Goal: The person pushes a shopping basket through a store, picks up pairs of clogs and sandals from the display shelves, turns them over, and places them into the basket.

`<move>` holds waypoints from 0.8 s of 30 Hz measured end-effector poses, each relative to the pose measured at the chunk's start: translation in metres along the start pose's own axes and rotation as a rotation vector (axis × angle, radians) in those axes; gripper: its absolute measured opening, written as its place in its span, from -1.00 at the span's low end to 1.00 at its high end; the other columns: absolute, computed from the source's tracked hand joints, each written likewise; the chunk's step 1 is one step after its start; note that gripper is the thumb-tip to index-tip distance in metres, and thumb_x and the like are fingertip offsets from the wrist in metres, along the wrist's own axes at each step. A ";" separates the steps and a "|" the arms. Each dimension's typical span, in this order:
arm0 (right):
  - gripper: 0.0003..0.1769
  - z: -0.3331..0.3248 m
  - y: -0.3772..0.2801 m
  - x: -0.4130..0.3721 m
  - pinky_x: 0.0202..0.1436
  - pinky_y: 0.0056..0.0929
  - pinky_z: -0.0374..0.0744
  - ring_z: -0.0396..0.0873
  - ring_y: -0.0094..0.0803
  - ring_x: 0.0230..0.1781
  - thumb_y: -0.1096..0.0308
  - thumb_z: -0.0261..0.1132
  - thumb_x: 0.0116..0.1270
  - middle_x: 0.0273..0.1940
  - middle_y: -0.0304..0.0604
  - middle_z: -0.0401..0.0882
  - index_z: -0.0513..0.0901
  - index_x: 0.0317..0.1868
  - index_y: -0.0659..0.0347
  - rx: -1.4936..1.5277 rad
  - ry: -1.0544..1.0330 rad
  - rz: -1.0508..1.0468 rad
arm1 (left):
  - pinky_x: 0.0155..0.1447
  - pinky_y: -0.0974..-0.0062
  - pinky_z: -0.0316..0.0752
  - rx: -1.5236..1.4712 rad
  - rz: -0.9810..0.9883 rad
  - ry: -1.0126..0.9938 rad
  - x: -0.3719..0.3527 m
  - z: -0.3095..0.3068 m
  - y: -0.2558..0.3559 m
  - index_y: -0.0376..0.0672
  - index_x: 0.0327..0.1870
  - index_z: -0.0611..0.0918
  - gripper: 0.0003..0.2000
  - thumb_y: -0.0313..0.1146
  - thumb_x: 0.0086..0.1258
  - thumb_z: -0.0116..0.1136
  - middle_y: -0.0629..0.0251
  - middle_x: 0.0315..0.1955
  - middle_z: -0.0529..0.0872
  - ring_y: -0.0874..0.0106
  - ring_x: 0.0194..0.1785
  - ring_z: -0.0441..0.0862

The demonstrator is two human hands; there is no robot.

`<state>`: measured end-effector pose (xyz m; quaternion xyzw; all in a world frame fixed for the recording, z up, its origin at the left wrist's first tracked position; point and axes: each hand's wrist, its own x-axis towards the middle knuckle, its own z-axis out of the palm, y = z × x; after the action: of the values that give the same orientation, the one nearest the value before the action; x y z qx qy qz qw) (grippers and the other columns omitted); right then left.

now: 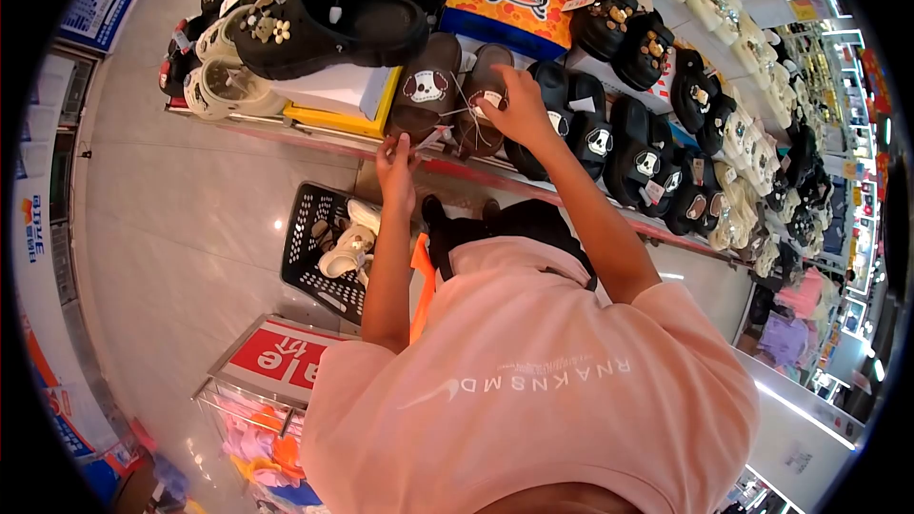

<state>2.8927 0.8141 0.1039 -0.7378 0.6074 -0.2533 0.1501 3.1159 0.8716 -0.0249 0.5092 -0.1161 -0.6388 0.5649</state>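
A pair of brown slippers sits on the shelf edge, the left slipper with a white dog-face patch, the right slipper partly covered by my hand. My right hand is closed on the right slipper, thumb near its patch and fingers over its side. Thin pale strings run across the pair to a small price tag. At the front of the left slipper, my left hand pinches by this tag with its fingertips.
Black dog-face slippers stand to the right, and a large black clog to the left. Behind is an orange shoe box. On the floor, a black basket holds cream clogs. A red sale sign stands nearby.
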 end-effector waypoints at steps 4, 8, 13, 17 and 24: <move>-0.26 0.024 -0.017 0.041 0.08 -0.01 0.57 0.56 0.17 0.09 -0.21 0.38 0.20 0.02 0.17 0.56 0.45 0.30 -0.03 -0.169 -0.376 0.205 | 0.01 0.34 0.56 0.014 -0.048 -0.083 0.007 0.026 0.008 -0.02 0.17 0.42 -0.58 -0.19 0.41 0.32 0.37 -0.02 0.64 0.40 -0.02 0.63; -0.08 0.040 -0.002 0.058 0.15 -0.07 0.55 0.57 0.12 0.14 -0.31 0.34 0.18 0.11 0.20 0.60 0.32 0.44 -0.02 -0.138 -0.503 0.163 | 0.01 0.29 0.58 0.014 -0.097 -0.066 0.010 0.038 0.007 0.05 0.17 0.39 -0.62 -0.26 0.41 0.25 0.35 0.03 0.62 0.33 0.00 0.65; 0.12 0.044 0.011 0.075 0.26 -0.16 0.51 0.51 0.06 0.26 -0.48 0.24 0.17 0.28 0.23 0.49 0.28 0.47 0.24 -0.010 -0.655 0.150 | 0.02 0.16 0.60 -0.199 -0.210 -0.151 -0.009 0.043 0.017 0.09 0.25 0.29 -0.53 -0.31 0.40 0.24 0.29 0.18 0.50 0.26 0.09 0.58; 0.03 0.022 0.004 0.065 0.32 -0.23 0.45 0.46 0.01 0.32 -0.40 0.23 0.27 0.30 0.26 0.46 0.38 0.39 0.39 0.092 -0.584 0.122 | -0.03 0.17 0.65 -0.202 -0.057 -0.128 -0.031 0.058 0.020 0.08 0.31 0.25 -0.46 -0.43 0.39 0.23 0.29 0.16 0.50 0.32 0.06 0.59; -0.31 -0.027 -0.024 0.013 -0.04 -0.17 0.54 0.64 -0.03 -0.11 -0.19 0.36 0.27 -0.10 0.11 0.63 0.61 0.10 0.29 0.168 -0.095 -0.048 | 0.22 0.43 0.47 -0.104 0.297 -0.198 -0.066 0.079 0.022 -0.14 0.41 0.19 -0.34 -0.52 0.35 0.28 0.23 0.22 0.46 0.38 0.21 0.50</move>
<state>2.8992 0.8091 0.1417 -0.7481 0.5585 -0.2715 0.2339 3.0569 0.8854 0.0615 0.3910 -0.2117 -0.6008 0.6643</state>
